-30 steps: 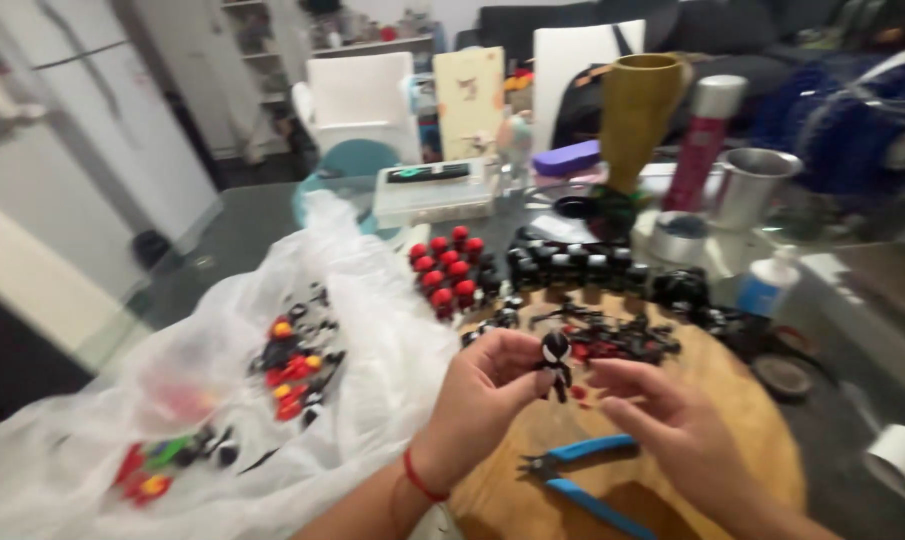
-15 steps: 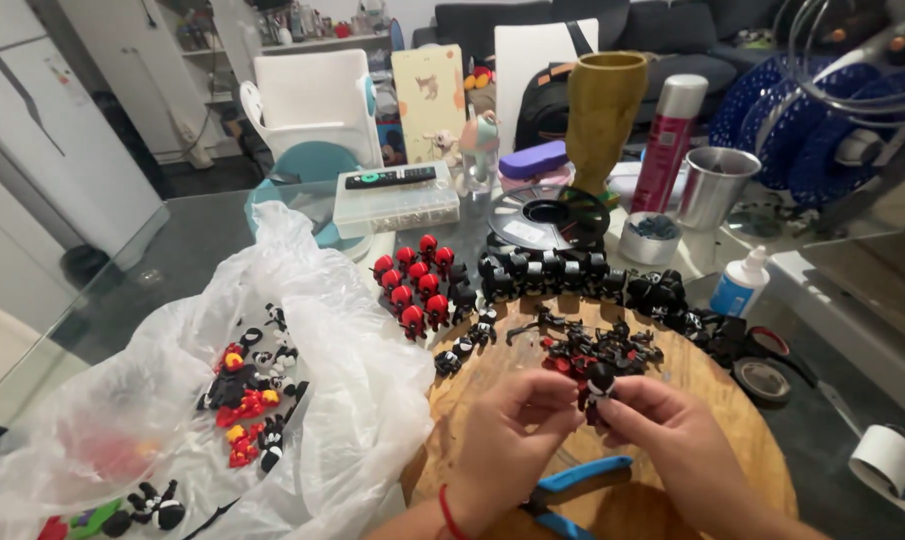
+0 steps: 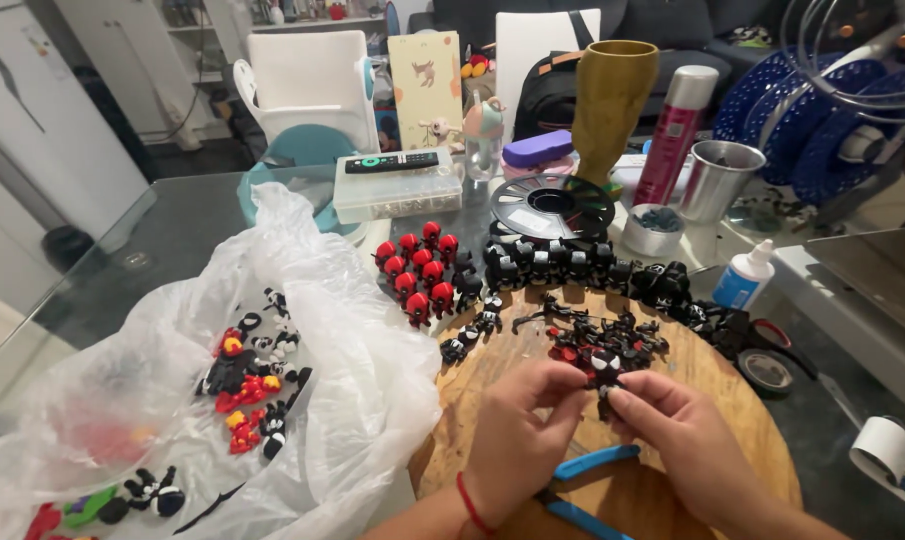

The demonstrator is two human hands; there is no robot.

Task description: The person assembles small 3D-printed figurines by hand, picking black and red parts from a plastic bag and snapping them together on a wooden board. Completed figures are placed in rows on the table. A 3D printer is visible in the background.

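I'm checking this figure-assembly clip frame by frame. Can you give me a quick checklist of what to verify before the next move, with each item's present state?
1. Small black figure pinched by both the left hand and the right hand: ok.
2. Its parts fully seated: cannot tell, fingers cover them.
3. Blue-handled pliers within reach on the round wooden board: ok.
4. Loose-parts pile just beyond the hands: ok.
5. Plastic bag open beside the board: ok.

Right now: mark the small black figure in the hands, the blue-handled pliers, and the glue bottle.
small black figure [image 3: 603, 366], head view, on its white-marked head.
blue-handled pliers [image 3: 596, 463], head view, on the upper blue handle.
glue bottle [image 3: 743, 279], head view, on its blue-labelled body.
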